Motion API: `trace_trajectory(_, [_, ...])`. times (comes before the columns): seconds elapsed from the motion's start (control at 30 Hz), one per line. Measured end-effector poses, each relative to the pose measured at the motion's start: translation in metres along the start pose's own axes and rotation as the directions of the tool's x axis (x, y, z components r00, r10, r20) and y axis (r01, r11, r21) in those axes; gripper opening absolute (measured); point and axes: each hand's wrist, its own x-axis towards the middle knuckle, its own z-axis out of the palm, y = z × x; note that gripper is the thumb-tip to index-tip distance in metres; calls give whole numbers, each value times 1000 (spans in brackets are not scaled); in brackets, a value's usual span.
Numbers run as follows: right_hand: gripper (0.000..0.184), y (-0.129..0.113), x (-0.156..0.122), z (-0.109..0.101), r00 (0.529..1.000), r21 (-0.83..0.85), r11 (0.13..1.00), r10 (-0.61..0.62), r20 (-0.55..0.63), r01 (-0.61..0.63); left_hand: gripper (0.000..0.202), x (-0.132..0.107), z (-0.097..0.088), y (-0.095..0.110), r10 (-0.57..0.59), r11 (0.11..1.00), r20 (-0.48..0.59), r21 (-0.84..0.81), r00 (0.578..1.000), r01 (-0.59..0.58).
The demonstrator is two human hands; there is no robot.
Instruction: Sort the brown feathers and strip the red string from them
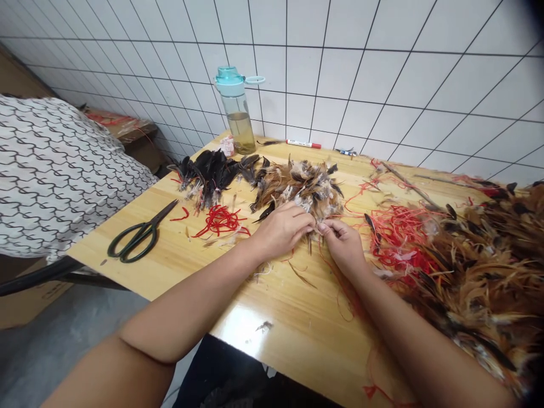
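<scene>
Over the wooden table, both hands meet at the near edge of a pile of brown and grey feathers [293, 177]. My left hand [285, 228] is closed in a pinch on a small bunch of feathers, whose pale quill ends show just below the fingers. Thumb and forefinger of my right hand [345, 242] pinch the same bunch from the right. The fingers hide most of it, and any thread there is too small to make out. Left of the pile lie black feathers [210, 173] and a tangle of red string [221, 220].
Dark-handled scissors [138, 237] lie at the table's left. A water bottle [240, 122] and a red-capped marker [302, 144] stand and lie near the tiled wall. On the right are red strings [397, 226] and a large heap of brown feathers [493, 266]. Patterned cloth [63, 175] is at far left.
</scene>
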Motion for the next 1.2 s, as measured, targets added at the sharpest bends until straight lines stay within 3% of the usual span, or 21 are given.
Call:
trace_trajectory(0.4, [27,-11,2,-8,963,111,976,160,217,-187,27,0,-5,-3,31,982,-10,189,999,-28])
trace_trajectory(0.57, [27,-13,2,-10,958,115,975,156,241,-188,24,0,-7,-2,83,955,-18,286,996,-74])
trace_trajectory(0.87, [28,-7,3,-8,957,64,989,109,268,-130,19,1,-8,7,98,958,0,270,995,-94])
trace_trajectory(1.0, [27,-8,3,-9,964,119,984,99,247,-131,23,0,-9,2,43,960,-65,278,997,-23])
trace_trajectory(1.2, [30,-7,5,-12,969,343,913,161,188,-219,24,1,-13,-8,-118,932,-171,322,978,169])
